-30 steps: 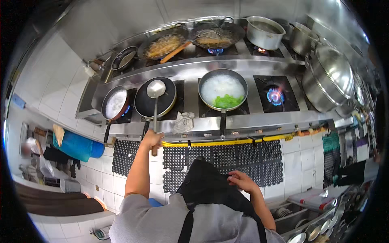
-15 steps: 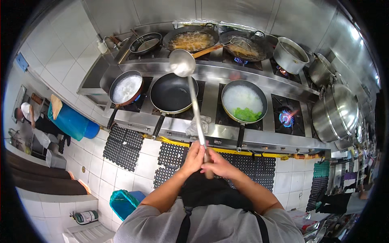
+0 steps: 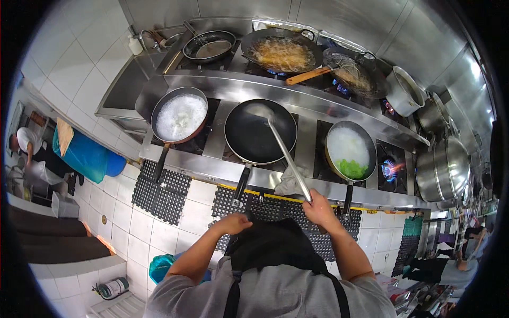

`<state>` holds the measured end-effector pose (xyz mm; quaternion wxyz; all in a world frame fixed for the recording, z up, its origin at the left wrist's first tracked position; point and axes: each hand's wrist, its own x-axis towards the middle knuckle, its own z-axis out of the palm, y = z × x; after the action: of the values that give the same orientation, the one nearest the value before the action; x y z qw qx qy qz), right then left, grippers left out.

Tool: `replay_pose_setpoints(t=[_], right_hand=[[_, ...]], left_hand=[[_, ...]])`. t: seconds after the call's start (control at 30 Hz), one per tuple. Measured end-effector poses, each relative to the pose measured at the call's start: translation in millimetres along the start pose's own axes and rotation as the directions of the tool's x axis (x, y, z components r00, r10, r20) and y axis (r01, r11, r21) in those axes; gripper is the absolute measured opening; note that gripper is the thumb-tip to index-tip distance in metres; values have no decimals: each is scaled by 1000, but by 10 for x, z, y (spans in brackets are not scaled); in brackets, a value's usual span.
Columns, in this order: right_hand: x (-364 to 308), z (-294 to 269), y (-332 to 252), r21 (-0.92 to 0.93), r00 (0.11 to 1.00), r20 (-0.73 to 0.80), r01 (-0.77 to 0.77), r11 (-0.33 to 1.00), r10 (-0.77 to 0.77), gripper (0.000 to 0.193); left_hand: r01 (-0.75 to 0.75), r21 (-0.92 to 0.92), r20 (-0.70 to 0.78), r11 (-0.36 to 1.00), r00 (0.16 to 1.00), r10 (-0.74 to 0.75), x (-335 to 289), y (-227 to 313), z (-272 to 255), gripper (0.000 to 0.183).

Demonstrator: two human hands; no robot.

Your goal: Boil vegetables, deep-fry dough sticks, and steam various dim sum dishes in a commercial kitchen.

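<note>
My right hand (image 3: 320,209) is closed round the handle of a long metal ladle (image 3: 289,159). The ladle's bowl rests low in the middle black frying pan (image 3: 249,140), which looks otherwise bare. Below that pan's handle, my left hand (image 3: 234,223) is held with curled fingers near my black apron; whether anything is in them is hidden. To the left, a frying pan (image 3: 180,114) holds white bubbling liquid. Right of the ladle, another frying pan (image 3: 331,159) contains cloudy liquid with bright green leaves (image 3: 352,168). A crumpled cloth (image 3: 288,183) lies at the stove's front edge, beside the ladle handle.
A burner (image 3: 391,169) burns with an uncovered flame at the right. Along the back stand a wok of bubbling oil (image 3: 282,53), a second wok with a wooden-handled strainer (image 3: 350,71), and pots. Black rubber mats (image 3: 161,186) cover part of the floor. Other people are off at both sides.
The ladle has come down from above the stove into the middle pan. My left hand has let go of its handle and moved left, while the view has shifted.
</note>
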<state>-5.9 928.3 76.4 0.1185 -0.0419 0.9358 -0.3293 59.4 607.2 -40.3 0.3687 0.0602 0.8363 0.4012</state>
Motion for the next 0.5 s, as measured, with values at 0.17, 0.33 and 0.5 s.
replay_pose_setpoints(t=[0.17, 0.33, 0.5], right_hand=[[18, -45, -57, 23, 990, 102, -100, 995, 97, 29], [-457, -270, 186, 582, 949, 60, -284, 762, 308, 8], [-960, -1023, 391, 442, 832, -144, -430, 787, 536, 5]], left_hand=[[10, -148, -81, 989, 996, -22, 100, -714, 20, 35], [113, -696, -82, 709, 969, -235, 305, -1698, 358, 25], [778, -405, 159, 481, 578, -801, -307, -2748, 968, 30]])
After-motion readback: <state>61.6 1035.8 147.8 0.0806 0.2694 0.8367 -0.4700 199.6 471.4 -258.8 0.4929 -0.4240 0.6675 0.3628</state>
